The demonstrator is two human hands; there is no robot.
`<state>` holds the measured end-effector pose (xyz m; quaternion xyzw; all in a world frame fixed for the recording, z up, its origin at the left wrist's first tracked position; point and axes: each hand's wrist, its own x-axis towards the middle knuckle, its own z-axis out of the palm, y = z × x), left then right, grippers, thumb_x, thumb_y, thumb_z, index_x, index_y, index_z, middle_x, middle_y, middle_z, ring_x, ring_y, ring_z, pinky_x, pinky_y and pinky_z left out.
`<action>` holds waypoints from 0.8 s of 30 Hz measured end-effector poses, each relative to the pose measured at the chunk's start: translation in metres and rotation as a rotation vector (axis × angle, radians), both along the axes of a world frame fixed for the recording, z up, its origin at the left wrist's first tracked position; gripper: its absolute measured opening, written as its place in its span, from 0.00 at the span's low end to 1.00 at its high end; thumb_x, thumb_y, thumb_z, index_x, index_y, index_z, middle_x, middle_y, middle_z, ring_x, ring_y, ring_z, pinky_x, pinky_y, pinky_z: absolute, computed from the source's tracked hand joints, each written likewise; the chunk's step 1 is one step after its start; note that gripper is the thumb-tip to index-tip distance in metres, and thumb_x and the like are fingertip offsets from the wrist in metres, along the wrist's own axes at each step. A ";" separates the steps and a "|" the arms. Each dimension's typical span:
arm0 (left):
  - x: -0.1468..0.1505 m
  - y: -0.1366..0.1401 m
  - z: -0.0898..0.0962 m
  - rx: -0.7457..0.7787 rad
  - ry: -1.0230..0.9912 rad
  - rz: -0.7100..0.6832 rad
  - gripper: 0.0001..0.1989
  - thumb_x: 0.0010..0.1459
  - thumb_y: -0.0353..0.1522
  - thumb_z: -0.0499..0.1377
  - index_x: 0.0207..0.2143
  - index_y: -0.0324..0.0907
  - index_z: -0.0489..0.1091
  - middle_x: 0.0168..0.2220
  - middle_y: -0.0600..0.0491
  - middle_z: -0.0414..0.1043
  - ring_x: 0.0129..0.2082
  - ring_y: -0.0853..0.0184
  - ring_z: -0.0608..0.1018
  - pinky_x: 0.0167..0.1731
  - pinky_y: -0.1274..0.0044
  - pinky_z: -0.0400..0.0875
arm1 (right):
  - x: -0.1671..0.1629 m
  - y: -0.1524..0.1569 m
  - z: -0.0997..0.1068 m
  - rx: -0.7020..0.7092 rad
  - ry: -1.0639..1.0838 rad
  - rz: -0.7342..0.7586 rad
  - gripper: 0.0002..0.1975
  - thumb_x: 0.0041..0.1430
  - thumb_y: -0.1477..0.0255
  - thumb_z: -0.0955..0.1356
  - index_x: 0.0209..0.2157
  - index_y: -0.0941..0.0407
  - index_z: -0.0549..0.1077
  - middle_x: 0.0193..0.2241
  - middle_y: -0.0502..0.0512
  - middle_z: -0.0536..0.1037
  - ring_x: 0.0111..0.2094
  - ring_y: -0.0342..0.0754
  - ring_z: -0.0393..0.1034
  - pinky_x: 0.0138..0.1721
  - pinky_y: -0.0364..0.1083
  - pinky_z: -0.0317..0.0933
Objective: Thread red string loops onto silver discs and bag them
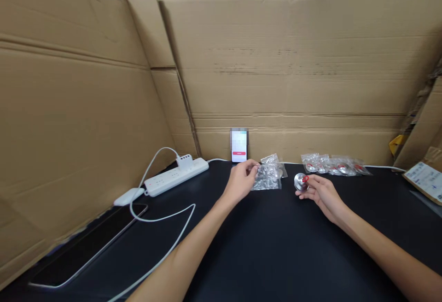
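Note:
My right hand [322,194] grips a round, shiny silver metal piece with a red tab [299,181] between thumb and fingers, a little above the black tabletop [269,246]. The fingers of my left hand [242,178] are pinched at the left edge of a clear plastic bag [271,178], which lies crinkled on the table. Behind it is another small clear bag [272,158]. At the back right, several clear bags holding similar silver pieces with red parts [336,166] lie in a row.
A phone [239,148] leans upright against the cardboard wall [276,85]. On the left are a white power strip [176,177], a looping white cable [183,233] and a dark flat tablet-like panel [90,246]. A labelled package [424,180] sits at the far right.

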<state>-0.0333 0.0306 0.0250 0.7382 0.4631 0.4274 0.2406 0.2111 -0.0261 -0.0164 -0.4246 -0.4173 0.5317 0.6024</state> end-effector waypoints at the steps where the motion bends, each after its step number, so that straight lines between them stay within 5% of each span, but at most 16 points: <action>1: -0.005 0.002 0.002 0.031 0.068 0.063 0.11 0.58 0.33 0.53 0.36 0.41 0.75 0.24 0.54 0.72 0.23 0.67 0.72 0.26 0.78 0.62 | 0.000 0.000 0.000 -0.005 0.000 0.009 0.15 0.48 0.62 0.75 0.29 0.58 0.74 0.26 0.57 0.77 0.27 0.51 0.76 0.29 0.48 0.69; 8: -0.019 0.012 -0.003 0.019 0.496 0.139 0.10 0.56 0.29 0.54 0.33 0.42 0.76 0.28 0.49 0.73 0.32 0.60 0.74 0.33 0.74 0.63 | -0.004 -0.002 0.000 0.026 -0.133 0.036 0.18 0.49 0.59 0.74 0.34 0.58 0.72 0.23 0.51 0.75 0.19 0.45 0.71 0.19 0.43 0.62; 12: -0.002 -0.005 -0.005 0.277 0.469 0.164 0.10 0.59 0.33 0.55 0.38 0.41 0.75 0.38 0.43 0.73 0.44 0.53 0.71 0.47 0.67 0.63 | -0.006 -0.003 0.001 0.037 -0.202 0.050 0.22 0.48 0.56 0.74 0.37 0.59 0.75 0.24 0.53 0.76 0.18 0.43 0.69 0.18 0.42 0.60; 15: 0.019 -0.029 -0.004 0.407 0.340 -0.098 0.14 0.61 0.36 0.55 0.48 0.42 0.71 0.46 0.44 0.70 0.49 0.55 0.69 0.51 0.67 0.63 | -0.010 -0.004 0.000 0.050 -0.235 0.074 0.22 0.48 0.55 0.74 0.35 0.60 0.74 0.22 0.52 0.75 0.16 0.42 0.68 0.17 0.41 0.60; 19: 0.039 -0.052 -0.010 0.336 0.294 -0.445 0.24 0.58 0.35 0.61 0.57 0.47 0.64 0.50 0.46 0.66 0.49 0.57 0.71 0.50 0.68 0.66 | -0.018 -0.006 -0.002 0.080 -0.251 0.141 0.22 0.48 0.54 0.73 0.33 0.59 0.72 0.18 0.49 0.74 0.15 0.43 0.68 0.16 0.40 0.60; 24: 0.041 -0.053 -0.019 0.249 0.327 -0.485 0.21 0.61 0.35 0.58 0.56 0.47 0.64 0.44 0.48 0.69 0.42 0.60 0.74 0.44 0.71 0.69 | -0.020 -0.009 -0.001 0.062 -0.242 0.170 0.21 0.46 0.56 0.75 0.31 0.59 0.72 0.18 0.49 0.74 0.15 0.41 0.67 0.15 0.39 0.58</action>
